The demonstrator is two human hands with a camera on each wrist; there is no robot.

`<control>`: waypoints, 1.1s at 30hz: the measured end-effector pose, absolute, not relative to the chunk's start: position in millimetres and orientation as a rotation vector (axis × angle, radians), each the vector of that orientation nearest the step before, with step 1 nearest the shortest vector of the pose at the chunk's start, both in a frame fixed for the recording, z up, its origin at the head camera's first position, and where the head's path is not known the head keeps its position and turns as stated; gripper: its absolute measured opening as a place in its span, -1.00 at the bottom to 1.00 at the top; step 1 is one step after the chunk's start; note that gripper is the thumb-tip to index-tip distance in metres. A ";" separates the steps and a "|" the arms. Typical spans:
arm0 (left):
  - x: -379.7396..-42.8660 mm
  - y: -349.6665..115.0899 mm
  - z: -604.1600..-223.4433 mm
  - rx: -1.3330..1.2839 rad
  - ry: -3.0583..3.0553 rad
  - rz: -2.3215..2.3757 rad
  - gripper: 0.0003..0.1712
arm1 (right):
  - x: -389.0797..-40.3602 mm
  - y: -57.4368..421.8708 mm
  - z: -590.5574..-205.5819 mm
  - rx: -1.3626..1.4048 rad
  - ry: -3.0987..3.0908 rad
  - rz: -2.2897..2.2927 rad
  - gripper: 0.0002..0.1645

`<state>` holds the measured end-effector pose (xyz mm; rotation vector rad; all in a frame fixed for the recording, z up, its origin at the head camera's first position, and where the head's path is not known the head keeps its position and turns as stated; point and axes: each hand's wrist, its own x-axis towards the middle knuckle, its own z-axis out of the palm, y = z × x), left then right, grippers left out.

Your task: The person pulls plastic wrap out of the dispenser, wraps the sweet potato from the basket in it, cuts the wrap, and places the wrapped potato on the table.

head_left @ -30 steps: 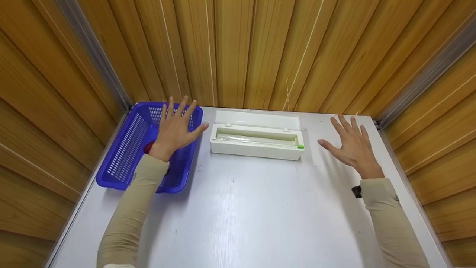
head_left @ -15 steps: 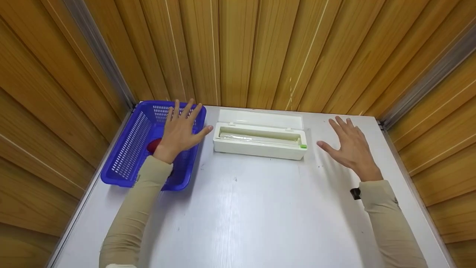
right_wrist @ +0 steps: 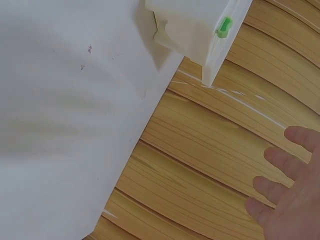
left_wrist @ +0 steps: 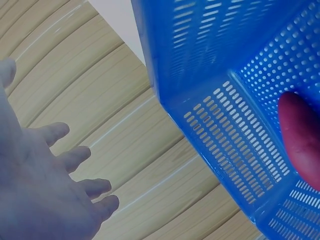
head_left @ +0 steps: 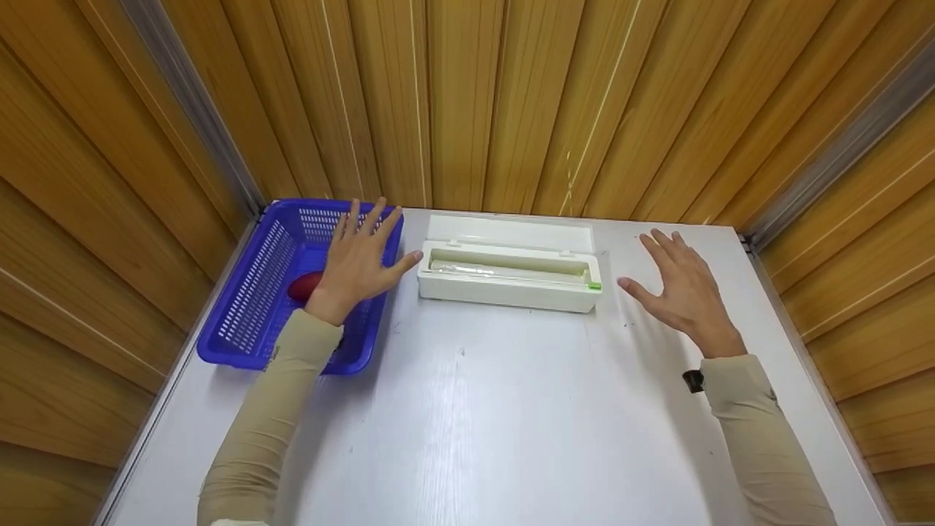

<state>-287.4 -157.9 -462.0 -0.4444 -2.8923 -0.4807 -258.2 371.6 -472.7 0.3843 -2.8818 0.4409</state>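
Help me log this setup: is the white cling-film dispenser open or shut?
Open: in the head view, the white cling-film dispenser has its lid laid back behind it, exposing the roll inside.

Work booth, small; kind of premises around it cannot be told. Walls: ribbed wood-grain panels, closing the far, left and right sides. Frame: two grey metal corner posts, dark fittings at their feet. Surface: white tabletop, lightly marked, set between the panels.
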 end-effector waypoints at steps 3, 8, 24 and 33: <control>-286.9 -157.1 -462.4 -0.450 -2.879 -0.492 0.08 | -259.3 368.2 -474.0 0.395 -2.865 0.455 0.09; -287.3 -154.6 -462.4 -0.469 -2.858 -0.505 0.09 | -261.0 364.2 -477.0 0.409 -2.834 0.490 0.07; -283.5 -145.3 -470.1 -0.510 -2.808 -0.547 0.01 | -256.8 355.2 -488.7 0.439 -2.760 0.562 -0.01; -283.2 -135.4 -477.9 -0.525 -2.808 -0.551 -0.12 | -253.5 351.3 -497.5 0.433 -2.737 0.624 -0.10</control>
